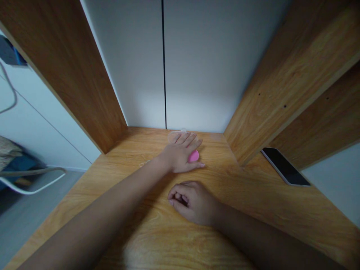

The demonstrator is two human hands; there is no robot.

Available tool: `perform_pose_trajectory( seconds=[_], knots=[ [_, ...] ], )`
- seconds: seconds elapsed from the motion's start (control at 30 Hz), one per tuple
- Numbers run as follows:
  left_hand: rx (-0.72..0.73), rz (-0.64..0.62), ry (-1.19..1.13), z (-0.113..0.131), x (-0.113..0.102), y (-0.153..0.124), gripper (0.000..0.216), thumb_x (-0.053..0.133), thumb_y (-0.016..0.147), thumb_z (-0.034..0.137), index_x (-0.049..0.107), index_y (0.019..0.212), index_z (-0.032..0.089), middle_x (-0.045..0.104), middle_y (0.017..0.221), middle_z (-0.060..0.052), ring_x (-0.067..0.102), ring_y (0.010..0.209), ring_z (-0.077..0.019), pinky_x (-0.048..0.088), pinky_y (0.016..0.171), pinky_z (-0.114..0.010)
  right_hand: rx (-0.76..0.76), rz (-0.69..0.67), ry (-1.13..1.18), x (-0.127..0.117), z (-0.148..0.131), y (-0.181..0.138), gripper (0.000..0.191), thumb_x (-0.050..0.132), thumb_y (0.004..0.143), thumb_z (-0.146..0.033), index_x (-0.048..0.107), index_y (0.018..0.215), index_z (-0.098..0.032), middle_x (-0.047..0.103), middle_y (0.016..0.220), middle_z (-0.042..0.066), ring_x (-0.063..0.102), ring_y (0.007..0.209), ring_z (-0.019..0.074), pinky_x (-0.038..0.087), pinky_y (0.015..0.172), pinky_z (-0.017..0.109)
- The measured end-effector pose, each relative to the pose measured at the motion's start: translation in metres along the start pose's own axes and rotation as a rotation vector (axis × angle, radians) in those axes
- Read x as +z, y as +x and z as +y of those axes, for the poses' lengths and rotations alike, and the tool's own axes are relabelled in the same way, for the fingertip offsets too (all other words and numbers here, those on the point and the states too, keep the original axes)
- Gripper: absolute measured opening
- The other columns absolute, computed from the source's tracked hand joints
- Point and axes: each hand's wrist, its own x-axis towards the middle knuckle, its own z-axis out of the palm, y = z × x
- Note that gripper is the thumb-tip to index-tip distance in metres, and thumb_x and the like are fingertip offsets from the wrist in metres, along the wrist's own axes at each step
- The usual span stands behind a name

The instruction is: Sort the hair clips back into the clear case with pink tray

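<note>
Clock centred on the disc [193,156], on the counter [168,243]: left grip [180,153] partly over it; right grip [195,204] at 6 o'clock; panel [197,75] at 12, behind; phone [285,167] at 3, past a board [261,101].

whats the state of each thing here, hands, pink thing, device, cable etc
left hand: open, fingers spread, palm down
right hand: loosely curled, nothing seen in it
pink round piece: partly hidden by the left hand
clear item: partly covered by the left hand, details too faint
flat device: lying down, screen dark
white cable: bent in a loop
</note>
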Motion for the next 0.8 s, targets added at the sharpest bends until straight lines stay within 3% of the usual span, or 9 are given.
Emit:
perform_pose_trajectory(
  seconds=[0.33, 0.53, 0.8],
  knots=[
    [-0.027, -0.057, -0.027, 0.0003, 0.0064, 0.0013, 0.095, 0.039, 0.085, 0.082, 0.026, 0.158, 0.021, 0.02, 0.166, -0.016, 0.015, 0.154, -0.037, 0.012, 0.122, -0.059, -0.001, -0.002, 0.003, -0.0007, -0.0021, 0.0019, 0.011, 0.061, 0.086, -0.018, 0.069, 0.093, -0.022, 0.065, 0.066, -0.005, 0.055, 0.057, 0.0102, 0.04, 0.059, 0.022],
    [-0.019, -0.09, -0.004, -0.0052, 0.0118, 0.0036, 0.087, 0.039, 0.092, 0.072, 0.023, 0.158, 0.018, 0.016, 0.166, -0.017, 0.015, 0.154, -0.034, 0.014, 0.122, -0.056, -0.003, 0.014, -0.002, 0.0, -0.0008, 0.0016, 0.011, 0.062, 0.086, -0.019, 0.069, 0.093, -0.022, 0.065, 0.066, -0.005, 0.055, 0.058, 0.0102, 0.041, 0.062, 0.022],
    [0.007, -0.087, -0.008, -0.004, 0.003, 0.0006, 0.087, 0.039, 0.092, 0.073, 0.026, 0.157, 0.016, 0.022, 0.164, -0.02, 0.019, 0.153, -0.0344, 0.017, 0.121, -0.055, 0.008, 0.001, 0.006, -0.002, -0.0031, 0.0033, 0.012, 0.062, 0.085, -0.018, 0.07, 0.092, -0.022, 0.065, 0.064, -0.004, 0.054, 0.057, 0.0109, 0.04, 0.062, 0.023]
  ],
)
